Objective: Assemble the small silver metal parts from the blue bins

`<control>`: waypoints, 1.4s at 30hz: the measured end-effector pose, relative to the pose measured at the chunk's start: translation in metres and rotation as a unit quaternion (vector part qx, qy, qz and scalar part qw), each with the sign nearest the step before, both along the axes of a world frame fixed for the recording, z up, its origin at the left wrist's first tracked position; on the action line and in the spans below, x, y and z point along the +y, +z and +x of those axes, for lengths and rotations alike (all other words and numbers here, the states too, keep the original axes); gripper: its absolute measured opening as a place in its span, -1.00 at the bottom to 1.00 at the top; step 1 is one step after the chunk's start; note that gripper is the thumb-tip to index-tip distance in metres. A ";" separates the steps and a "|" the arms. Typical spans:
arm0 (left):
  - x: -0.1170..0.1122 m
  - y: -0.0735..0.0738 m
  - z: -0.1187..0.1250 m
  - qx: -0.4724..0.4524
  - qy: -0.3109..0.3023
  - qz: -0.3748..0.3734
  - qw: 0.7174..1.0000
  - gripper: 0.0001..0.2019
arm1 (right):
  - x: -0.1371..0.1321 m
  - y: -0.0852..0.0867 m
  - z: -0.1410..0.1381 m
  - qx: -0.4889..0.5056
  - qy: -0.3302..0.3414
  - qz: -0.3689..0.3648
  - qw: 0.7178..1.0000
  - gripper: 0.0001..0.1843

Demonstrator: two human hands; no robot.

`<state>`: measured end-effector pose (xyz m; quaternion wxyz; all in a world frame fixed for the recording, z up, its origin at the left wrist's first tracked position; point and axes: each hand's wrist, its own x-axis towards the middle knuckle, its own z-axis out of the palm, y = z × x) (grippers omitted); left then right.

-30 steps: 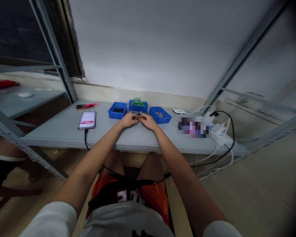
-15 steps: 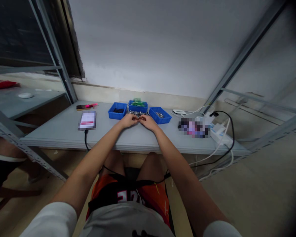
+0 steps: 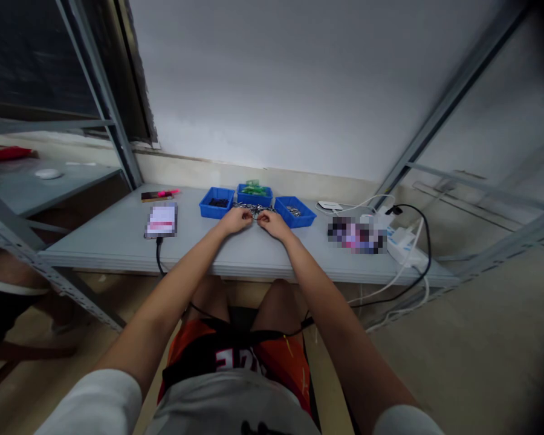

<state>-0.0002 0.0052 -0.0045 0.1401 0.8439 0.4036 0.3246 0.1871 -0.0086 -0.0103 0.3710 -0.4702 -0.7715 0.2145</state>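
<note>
My left hand [image 3: 237, 220] and my right hand [image 3: 272, 223] rest close together at the middle of the table, a small gap between their fingertips. Both have thumb and fingers pinched; whatever they hold is too small to make out. Just beyond them lies a pile of small shiny metal pieces [image 3: 254, 208]. A blue bin [image 3: 216, 212] of dark small parts stands left of the pile. Behind it is a blue bin [image 3: 254, 198] with green pieces [image 3: 254, 188]. To the right, another blue bin [image 3: 297, 221] holds slim silvery pieces [image 3: 293, 211].
On the left of the table [image 3: 118, 241] lie a blurred-out phone [image 3: 161, 220] on a cable and a dark flat item with a pink pen [image 3: 168, 193]. A power strip [image 3: 405, 248] with cables and a pixelated item [image 3: 356, 234] occupy the right. A person's leg [image 3: 13, 270] shows at far left.
My fingertips, which met half a second ago, have parted slightly. The bins and the other things on the table stay in place.
</note>
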 end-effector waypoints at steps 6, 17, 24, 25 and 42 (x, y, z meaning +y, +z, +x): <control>0.001 0.000 0.001 -0.020 -0.009 -0.001 1.000 -0.76 | -0.002 0.001 0.000 -0.019 0.006 0.000 1.000 -0.89; -0.003 0.005 0.001 -0.041 0.002 0.027 0.999 -0.74 | -0.005 0.006 -0.003 0.009 -0.006 0.014 1.000 -0.92; -0.003 0.005 0.001 -0.049 0.000 0.021 0.999 -0.75 | -0.004 0.005 -0.002 0.033 -0.006 0.034 0.999 -0.90; -0.003 0.005 0.000 -0.049 0.000 0.022 0.999 -0.75 | -0.004 0.005 -0.002 0.038 -0.007 0.034 0.999 -0.89; -0.007 0.007 0.001 -0.077 -0.012 0.016 0.997 -0.77 | -0.002 -0.001 -0.005 -0.009 0.062 0.025 0.998 -0.85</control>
